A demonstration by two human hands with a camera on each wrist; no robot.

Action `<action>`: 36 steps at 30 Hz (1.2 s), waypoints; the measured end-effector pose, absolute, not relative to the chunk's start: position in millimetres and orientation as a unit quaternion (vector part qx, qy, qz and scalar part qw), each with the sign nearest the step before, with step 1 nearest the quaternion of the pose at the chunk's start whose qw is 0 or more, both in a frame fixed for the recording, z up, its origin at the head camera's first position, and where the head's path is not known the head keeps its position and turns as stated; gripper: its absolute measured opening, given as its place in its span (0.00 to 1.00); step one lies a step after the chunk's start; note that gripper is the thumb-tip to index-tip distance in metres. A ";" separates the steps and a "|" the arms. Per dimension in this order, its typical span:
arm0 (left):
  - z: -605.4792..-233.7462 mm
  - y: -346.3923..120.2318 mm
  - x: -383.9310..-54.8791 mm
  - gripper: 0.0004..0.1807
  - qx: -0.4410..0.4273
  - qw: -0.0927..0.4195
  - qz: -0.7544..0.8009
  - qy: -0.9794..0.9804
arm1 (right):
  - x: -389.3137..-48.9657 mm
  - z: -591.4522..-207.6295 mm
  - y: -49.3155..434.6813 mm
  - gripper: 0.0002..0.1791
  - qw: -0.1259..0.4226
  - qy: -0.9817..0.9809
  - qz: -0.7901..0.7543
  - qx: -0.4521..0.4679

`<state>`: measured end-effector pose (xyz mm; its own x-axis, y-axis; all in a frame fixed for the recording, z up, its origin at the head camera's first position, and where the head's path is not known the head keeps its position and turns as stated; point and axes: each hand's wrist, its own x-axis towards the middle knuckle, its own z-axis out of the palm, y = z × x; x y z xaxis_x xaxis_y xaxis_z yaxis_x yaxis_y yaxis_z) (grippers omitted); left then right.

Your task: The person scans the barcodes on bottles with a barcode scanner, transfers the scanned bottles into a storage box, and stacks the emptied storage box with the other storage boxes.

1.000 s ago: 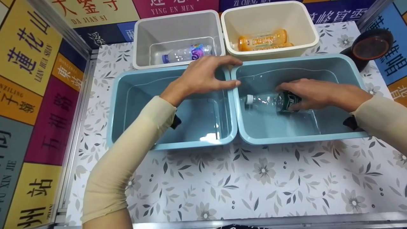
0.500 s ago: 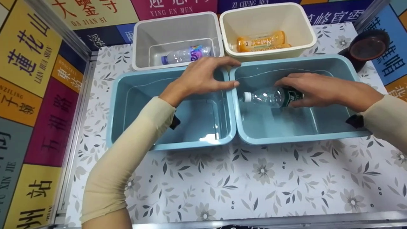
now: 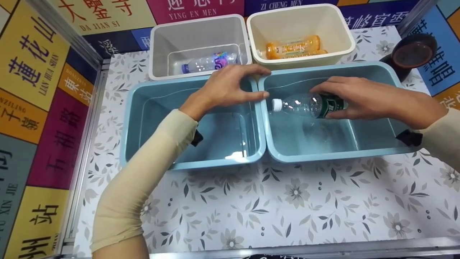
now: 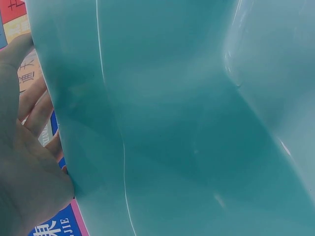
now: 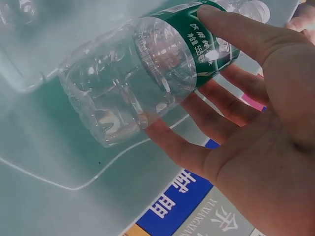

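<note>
The bottle (image 3: 300, 105) and right hand (image 3: 373, 100) have risen within the blue bin (image 3: 341, 156). Right fingers pinch the label (image 3: 329, 104), cap (image 3: 277, 105) beyond them; left hand (image 3: 226, 84) fingers are spread. Inadequate pressure could cause slippage.

Room lies nearside of the bottle (image 3: 301, 105) (bin wall (image 3: 267, 124) at left)

You've got a floral-print tabletop (image 3: 298, 216), grey on white, metal rail (image 3: 359, 247) along frame bottom. Left wall (image 3: 25, 82), back wall (image 3: 201, 9) up top, right wall (image 3: 444, 68) upper right: multicoloured panels, Chinese characters.
</note>
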<state>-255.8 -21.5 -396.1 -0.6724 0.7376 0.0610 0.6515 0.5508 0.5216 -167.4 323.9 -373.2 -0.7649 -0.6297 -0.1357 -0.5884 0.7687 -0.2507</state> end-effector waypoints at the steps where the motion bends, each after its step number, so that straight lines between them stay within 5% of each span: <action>1: -396.0 -21.4 -255.8 0.36 0.395 0.082 0.259 0.878 | -166.8 -371.6 323.7 0.40 0.102 0.934 -0.096 -0.328; 36: -394.6 -20.8 -254.3 0.36 0.390 0.080 0.260 0.880 | -153.9 -332.1 339.8 0.43 0.056 0.956 -0.094 -0.271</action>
